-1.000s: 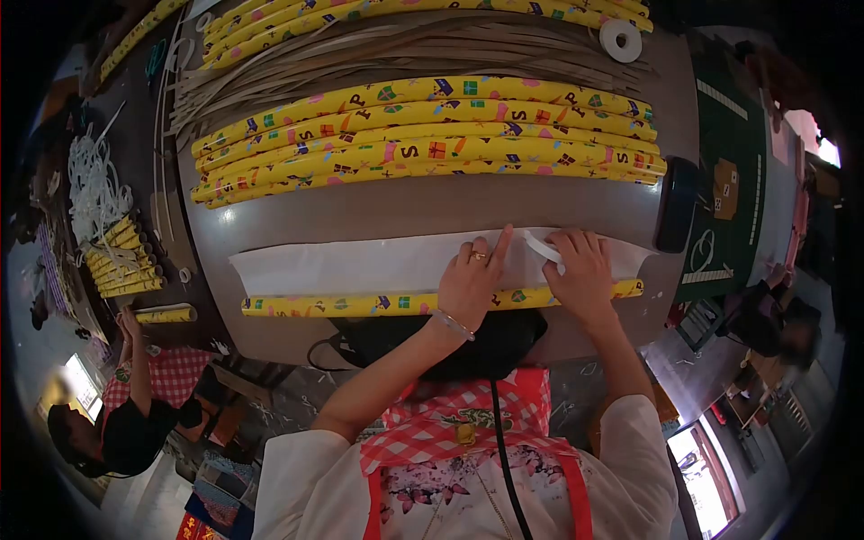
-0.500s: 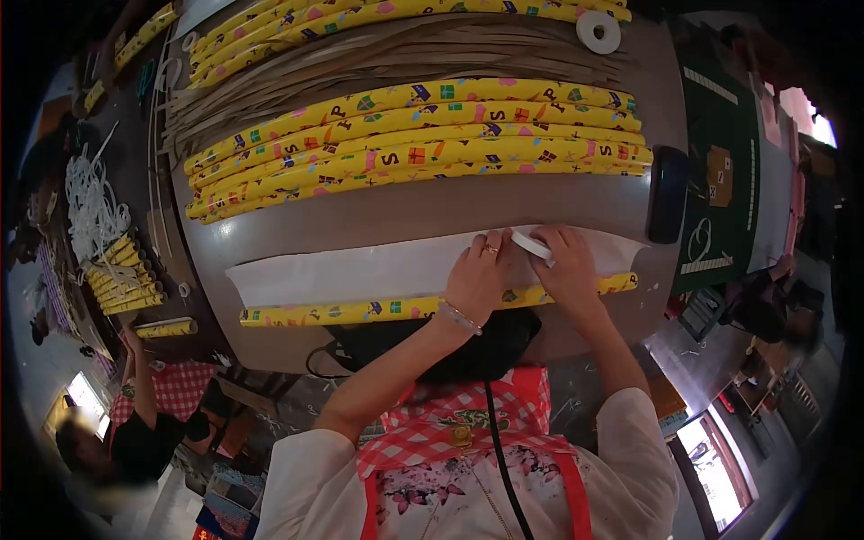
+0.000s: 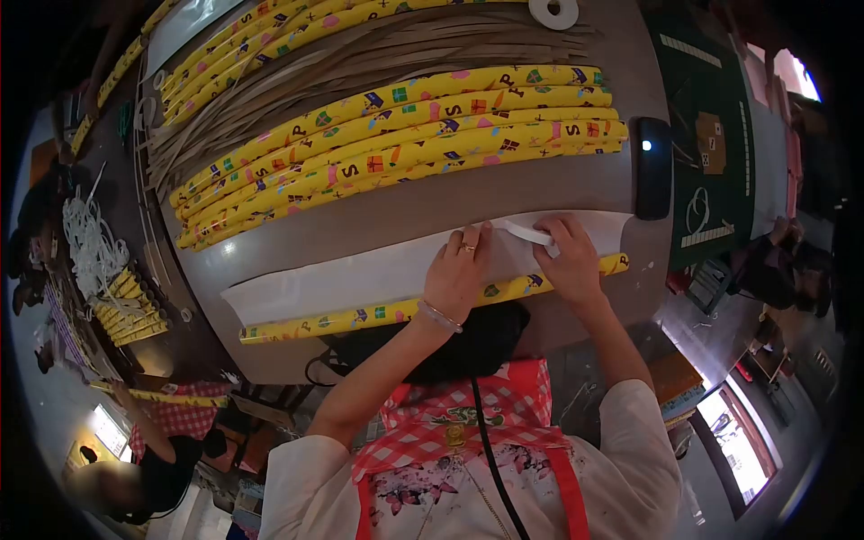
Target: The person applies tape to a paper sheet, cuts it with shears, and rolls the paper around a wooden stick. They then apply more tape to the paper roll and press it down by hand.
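A sheet of wrapping paper (image 3: 360, 258) lies white side up, its near edge rolled into a yellow printed tube (image 3: 360, 320). Over the sheet, my right hand (image 3: 571, 261) grips a roll of white tape (image 3: 529, 234) between thumb and fingers. My left hand (image 3: 454, 277) is at the sheet's far edge, just left of the roll, with its fingers closed. A short pale strip seems to run from the roll to those fingertips; what they pinch is partly hidden.
Yellow printed tubes (image 3: 396, 148) lie in rows beyond the sheet, with brown strips (image 3: 360, 67) between them. Another tape roll (image 3: 553, 13) is at the back. A black case (image 3: 653, 171) stands at the right edge. At left, a co-worker (image 3: 166, 459) holds a yellow tube.
The tape roll has tilted and come slightly away from my left fingertips, with a pale strip now between. My head view has shifted a little. The co-worker's tube shows longer.
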`<state>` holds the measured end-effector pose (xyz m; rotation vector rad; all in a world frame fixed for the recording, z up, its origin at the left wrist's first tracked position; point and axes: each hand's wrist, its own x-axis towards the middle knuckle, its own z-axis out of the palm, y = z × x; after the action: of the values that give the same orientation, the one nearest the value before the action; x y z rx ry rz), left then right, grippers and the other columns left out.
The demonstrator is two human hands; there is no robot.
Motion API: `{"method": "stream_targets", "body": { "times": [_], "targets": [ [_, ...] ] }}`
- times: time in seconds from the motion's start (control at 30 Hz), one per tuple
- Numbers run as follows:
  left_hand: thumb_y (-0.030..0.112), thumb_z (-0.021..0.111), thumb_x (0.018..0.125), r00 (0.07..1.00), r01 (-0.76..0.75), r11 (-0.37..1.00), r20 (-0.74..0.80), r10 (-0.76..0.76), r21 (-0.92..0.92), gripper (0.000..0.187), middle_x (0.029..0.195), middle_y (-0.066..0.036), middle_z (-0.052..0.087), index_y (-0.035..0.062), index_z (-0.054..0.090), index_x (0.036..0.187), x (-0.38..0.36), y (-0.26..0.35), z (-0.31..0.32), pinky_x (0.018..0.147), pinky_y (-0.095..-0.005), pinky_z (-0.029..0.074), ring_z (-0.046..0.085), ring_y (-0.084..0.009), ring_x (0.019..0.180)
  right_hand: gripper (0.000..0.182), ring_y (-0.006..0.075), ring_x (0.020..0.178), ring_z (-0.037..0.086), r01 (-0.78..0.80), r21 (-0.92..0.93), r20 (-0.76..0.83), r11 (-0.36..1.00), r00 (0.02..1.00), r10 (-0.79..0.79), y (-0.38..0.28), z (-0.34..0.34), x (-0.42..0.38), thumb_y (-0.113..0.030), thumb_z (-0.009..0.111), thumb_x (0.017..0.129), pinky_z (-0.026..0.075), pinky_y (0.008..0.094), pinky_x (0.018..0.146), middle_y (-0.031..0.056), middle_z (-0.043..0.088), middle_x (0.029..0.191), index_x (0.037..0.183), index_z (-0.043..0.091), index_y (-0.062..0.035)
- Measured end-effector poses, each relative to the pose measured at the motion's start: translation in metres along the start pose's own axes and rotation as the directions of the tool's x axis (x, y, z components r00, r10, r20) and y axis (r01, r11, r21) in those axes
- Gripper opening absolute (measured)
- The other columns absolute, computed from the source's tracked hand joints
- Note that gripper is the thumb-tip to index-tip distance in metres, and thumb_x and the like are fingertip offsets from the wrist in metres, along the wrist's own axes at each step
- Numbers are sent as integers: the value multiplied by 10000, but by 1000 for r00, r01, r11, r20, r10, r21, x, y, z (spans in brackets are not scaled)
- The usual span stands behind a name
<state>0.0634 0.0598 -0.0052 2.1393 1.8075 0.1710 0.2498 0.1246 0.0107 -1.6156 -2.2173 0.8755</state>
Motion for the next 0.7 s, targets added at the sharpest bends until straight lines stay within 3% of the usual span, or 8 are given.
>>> {"method": "stream_targets", "body": {
  "times": [0.27,0.33,0.7],
  "targets": [
    [189,699,743,1000,2,1000,-1,-2,-3,643,1096,-72,437,84,455,1329,-1,0,-1,820,-301,507,529,-215,1010,290,250,817,583,-80,32,37,996,996,79,-1,-6,1,-44,671,676,484,372,734,57,528,924,951,595,-95],
    [189,700,743,1000,4,1000,0,-4,-7,645,1096,-73,436,84,454,1331,-1,0,1,820,-301,507,529,-216,1013,277,219,794,587,8,-31,-8,999,1000,-8,-1,-7,3,-17,668,686,497,334,686,55,537,926,944,595,-86],
    [210,679,774,999,3,1000,-38,-3,-12,607,1111,-97,422,175,464,1341,1,1,2,787,-322,519,532,-245,1008,288,261,829,585,38,-95,32,995,999,-35,-5,-7,8,-41,658,690,495,365,703,79,506,954,964,583,-89]
  ]
}}
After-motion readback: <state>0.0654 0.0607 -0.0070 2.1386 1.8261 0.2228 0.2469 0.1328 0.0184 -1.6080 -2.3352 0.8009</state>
